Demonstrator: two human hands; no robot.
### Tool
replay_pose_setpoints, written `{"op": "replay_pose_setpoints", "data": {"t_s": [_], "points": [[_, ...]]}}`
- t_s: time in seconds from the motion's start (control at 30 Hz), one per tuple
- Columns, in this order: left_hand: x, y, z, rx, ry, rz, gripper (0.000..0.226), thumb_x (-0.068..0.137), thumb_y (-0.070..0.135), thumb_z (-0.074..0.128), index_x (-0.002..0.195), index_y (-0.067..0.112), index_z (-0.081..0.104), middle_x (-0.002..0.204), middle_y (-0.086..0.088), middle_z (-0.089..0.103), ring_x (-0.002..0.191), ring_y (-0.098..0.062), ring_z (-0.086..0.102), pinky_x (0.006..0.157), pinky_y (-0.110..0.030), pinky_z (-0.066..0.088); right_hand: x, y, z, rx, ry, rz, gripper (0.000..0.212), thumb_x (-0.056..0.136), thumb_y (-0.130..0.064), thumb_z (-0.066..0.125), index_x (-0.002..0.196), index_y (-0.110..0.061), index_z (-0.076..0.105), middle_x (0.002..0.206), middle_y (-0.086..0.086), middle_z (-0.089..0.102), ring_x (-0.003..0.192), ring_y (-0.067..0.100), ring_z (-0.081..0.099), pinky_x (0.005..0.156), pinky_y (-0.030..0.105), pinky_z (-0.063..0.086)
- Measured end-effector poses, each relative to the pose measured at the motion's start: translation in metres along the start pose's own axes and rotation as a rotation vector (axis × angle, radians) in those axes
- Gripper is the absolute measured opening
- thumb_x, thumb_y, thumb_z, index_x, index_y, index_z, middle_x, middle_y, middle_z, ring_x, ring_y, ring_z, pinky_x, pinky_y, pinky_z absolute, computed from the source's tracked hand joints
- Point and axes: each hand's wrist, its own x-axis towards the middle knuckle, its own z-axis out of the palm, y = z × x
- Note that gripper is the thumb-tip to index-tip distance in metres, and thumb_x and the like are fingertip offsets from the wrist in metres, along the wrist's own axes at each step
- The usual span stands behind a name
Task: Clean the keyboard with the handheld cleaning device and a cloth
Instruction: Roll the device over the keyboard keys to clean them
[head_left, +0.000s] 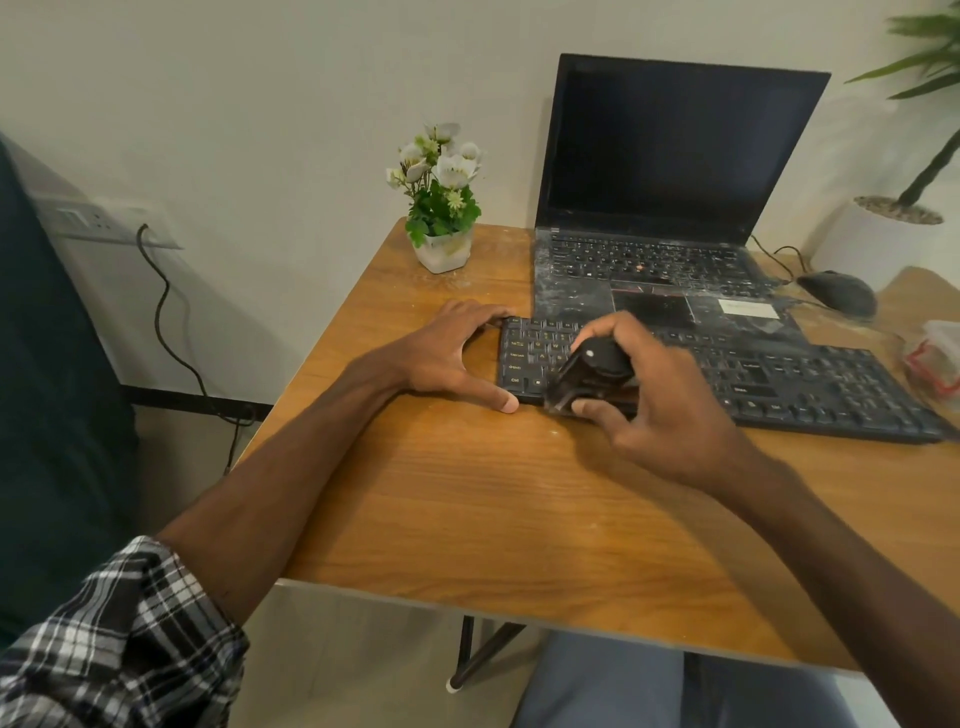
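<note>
Keyboard (779, 384), black and full-sized, lies across the far right part of the wooden surface (467, 519). It sits just in front of an open laptop (675, 156), and its right end reaches toward the surface's right edge. The left hand (447, 353) spans the keyboard's left end in a wide grip, with curled fingers at the far left corner and the thumb pressed against the near left corner. The palm arches over bare wood between them.

The right hand (654, 410) has its grip closed round the handheld cleaning device (592, 374), a small black unit with a white dot on top. The fingers wrap over its far side and the thumb lies along its near side. The device rests low over the left part of the keyboard, at the near edge of the keys; motion blur hides whether it touches them.

The laptop's screen is dark, and its palm rest and keys are streaked with whitish dust. A small white pot of white flowers (441, 208) stands at the surface's far edge, left of the laptop. A black mouse (836, 291) with a cable sits to the laptop's right, and a clear packet (935, 358) lies at the right edge.
</note>
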Motion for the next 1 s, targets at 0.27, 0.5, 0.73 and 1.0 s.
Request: {"op": "replay_pose_setpoints", "data": {"t_s": [0.27, 0.5, 0.73, 1.0], "points": [[-0.002, -0.002, 0.0, -0.013, -0.008, -0.002, 0.13, 0.054, 0.075, 0.083, 0.162, 0.034, 0.024, 0.151, 0.012, 0.033, 0.14, -0.01, 0.028, 0.116, -0.037, 0.032, 0.01, 0.006, -0.008, 0.042, 0.128, 0.089, 0.056, 0.079, -0.006, 0.082, 0.119, -0.027, 0.049, 0.099, -0.016, 0.064, 0.095, -0.001, 0.064, 0.077, 0.019, 0.057], [-0.001, -0.001, 0.002, -0.014, 0.004, -0.004, 0.131, 0.053, 0.075, 0.085, 0.162, 0.035, 0.024, 0.147, 0.017, 0.031, 0.138, -0.006, 0.027, 0.116, -0.034, 0.031, -0.002, -0.002, -0.008, 0.003, -0.149, 0.106, 0.053, 0.079, -0.016, 0.084, 0.116, -0.031, 0.05, 0.101, -0.016, 0.064, 0.092, 0.001, 0.063, 0.079, 0.029, 0.057], [-0.001, 0.0, 0.002, -0.008, 0.01, 0.015, 0.126, 0.056, 0.075, 0.085, 0.16, 0.038, 0.024, 0.147, 0.019, 0.03, 0.138, -0.004, 0.026, 0.114, -0.033, 0.03, 0.005, 0.001, -0.021, 0.019, 0.104, 0.149, 0.055, 0.079, -0.011, 0.082, 0.119, -0.028, 0.048, 0.102, -0.017, 0.061, 0.092, 0.0, 0.063, 0.071, 0.015, 0.053], [-0.002, 0.0, 0.001, -0.026, 0.003, 0.016, 0.128, 0.053, 0.078, 0.083, 0.16, 0.04, 0.024, 0.146, 0.02, 0.031, 0.136, -0.001, 0.027, 0.114, -0.033, 0.03, -0.011, 0.031, -0.053, 0.228, 0.035, 0.312, 0.06, 0.074, -0.014, 0.087, 0.123, -0.027, 0.054, 0.11, -0.012, 0.064, 0.097, 0.005, 0.066, 0.078, 0.022, 0.055]]}}
